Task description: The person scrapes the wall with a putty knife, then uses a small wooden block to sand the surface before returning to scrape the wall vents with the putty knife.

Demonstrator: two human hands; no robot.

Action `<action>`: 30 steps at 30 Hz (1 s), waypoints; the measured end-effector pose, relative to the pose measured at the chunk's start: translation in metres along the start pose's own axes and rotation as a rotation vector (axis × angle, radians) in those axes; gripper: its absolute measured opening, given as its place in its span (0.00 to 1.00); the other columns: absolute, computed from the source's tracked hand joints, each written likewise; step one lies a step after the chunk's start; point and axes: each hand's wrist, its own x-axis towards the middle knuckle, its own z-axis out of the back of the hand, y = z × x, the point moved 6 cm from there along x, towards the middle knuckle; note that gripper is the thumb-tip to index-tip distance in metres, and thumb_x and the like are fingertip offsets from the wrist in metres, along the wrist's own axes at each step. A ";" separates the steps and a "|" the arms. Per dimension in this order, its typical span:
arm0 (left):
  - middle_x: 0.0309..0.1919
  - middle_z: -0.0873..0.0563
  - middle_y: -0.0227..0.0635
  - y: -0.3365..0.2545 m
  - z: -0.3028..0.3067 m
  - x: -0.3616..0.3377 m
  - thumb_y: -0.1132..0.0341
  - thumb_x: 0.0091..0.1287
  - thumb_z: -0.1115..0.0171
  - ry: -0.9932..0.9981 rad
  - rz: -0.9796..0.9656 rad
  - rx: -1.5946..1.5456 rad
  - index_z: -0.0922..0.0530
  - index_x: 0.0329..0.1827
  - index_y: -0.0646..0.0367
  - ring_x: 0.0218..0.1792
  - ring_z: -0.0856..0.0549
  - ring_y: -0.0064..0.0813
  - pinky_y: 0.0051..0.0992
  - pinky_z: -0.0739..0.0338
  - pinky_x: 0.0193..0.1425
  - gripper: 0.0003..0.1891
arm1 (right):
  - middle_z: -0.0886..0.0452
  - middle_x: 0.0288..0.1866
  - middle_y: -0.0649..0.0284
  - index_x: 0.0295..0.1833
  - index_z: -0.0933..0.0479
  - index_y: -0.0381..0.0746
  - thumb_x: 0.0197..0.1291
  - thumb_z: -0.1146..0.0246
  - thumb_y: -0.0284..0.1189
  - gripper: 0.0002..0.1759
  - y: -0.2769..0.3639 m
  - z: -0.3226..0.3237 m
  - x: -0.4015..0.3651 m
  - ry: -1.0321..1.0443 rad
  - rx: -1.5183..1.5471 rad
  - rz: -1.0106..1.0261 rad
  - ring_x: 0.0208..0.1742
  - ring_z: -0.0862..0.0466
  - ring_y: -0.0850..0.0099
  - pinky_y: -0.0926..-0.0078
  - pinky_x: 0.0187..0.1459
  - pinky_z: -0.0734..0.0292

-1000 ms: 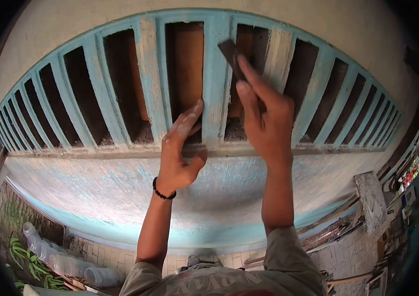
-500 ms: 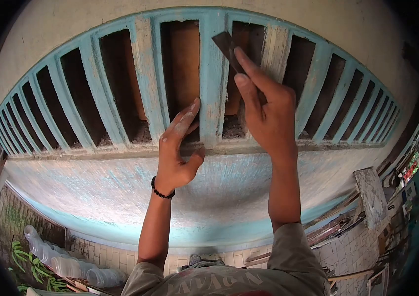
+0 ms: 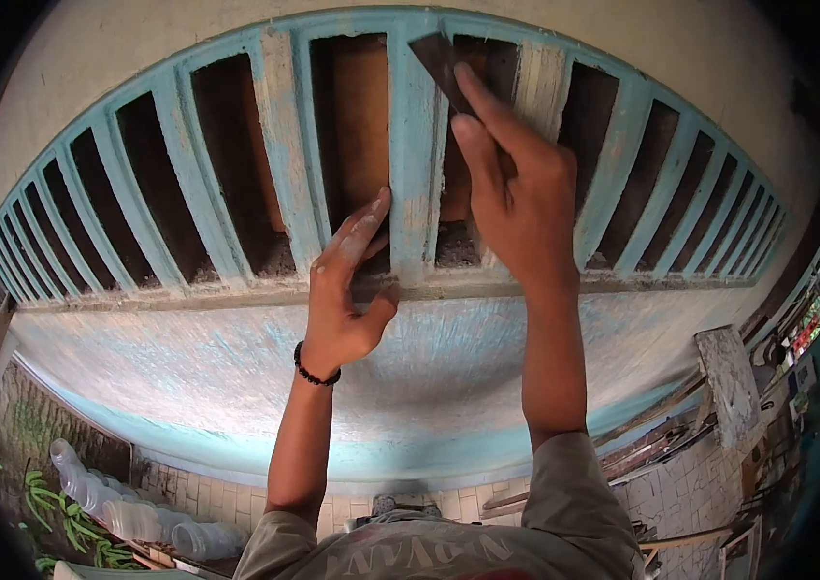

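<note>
— What does the far left show?
— Low in the corner there is a row of clear plastic bottles (image 3: 129,517) beside green leafy plants (image 3: 43,483), well below the wall opening.

— And the person's left hand?
— The left hand (image 3: 347,290), with a black bead bracelet (image 3: 314,373) at the wrist, is open and holds nothing. Its fingers stretch upward and their tips touch the left edge of the worn turquoise-painted upright slat (image 3: 412,145). The thumb lies by the rough grey ledge (image 3: 187,302) under the openings.

— What sits just right of that slat?
— A thin dark flat strip (image 3: 432,58), tilted, lies near the top of the slat at its right edge, in front of a dark opening. Whether it is sandpaper or a blade cannot be told.

— Who has it?
— The right hand (image 3: 516,203) grips its lower end. The index finger is laid straight along it and the other fingers are curled in.

— Anything farther right?
— Further turquoise slats (image 3: 644,184) curve away, and low down a grey slab-like block (image 3: 727,382) stands among clutter.
</note>
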 end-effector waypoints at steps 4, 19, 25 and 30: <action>0.80 0.32 0.57 0.000 -0.001 -0.001 0.79 0.48 0.43 -0.003 -0.015 -0.001 0.31 0.81 0.55 0.80 0.32 0.53 0.51 0.30 0.80 0.47 | 0.09 0.39 0.55 0.72 0.20 0.41 0.77 0.36 0.31 0.21 -0.005 -0.002 -0.010 0.009 -0.002 0.002 0.28 0.22 0.83 0.78 0.32 0.25; 0.76 0.27 0.57 -0.003 0.002 0.000 0.82 0.49 0.43 -0.032 -0.037 -0.011 0.30 0.77 0.63 0.76 0.26 0.55 0.46 0.23 0.75 0.43 | 0.27 0.19 0.70 0.76 0.24 0.40 0.68 0.35 0.19 0.31 0.002 0.003 -0.124 0.095 0.087 -0.400 0.22 0.28 0.89 0.84 0.25 0.34; 0.79 0.31 0.58 -0.003 0.000 0.001 0.79 0.48 0.43 -0.010 0.025 -0.002 0.32 0.79 0.65 0.79 0.31 0.53 0.48 0.29 0.79 0.45 | 0.24 0.22 0.69 0.74 0.23 0.40 0.67 0.36 0.18 0.29 0.001 -0.011 -0.132 0.058 0.040 -0.379 0.21 0.32 0.87 0.83 0.25 0.36; 0.80 0.33 0.57 -0.001 0.000 -0.001 0.76 0.49 0.42 -0.001 0.012 -0.011 0.33 0.80 0.66 0.80 0.32 0.52 0.50 0.32 0.81 0.45 | 0.17 0.29 0.63 0.74 0.22 0.39 0.67 0.36 0.18 0.29 -0.002 -0.018 -0.136 -0.003 0.070 -0.361 0.24 0.26 0.85 0.81 0.27 0.30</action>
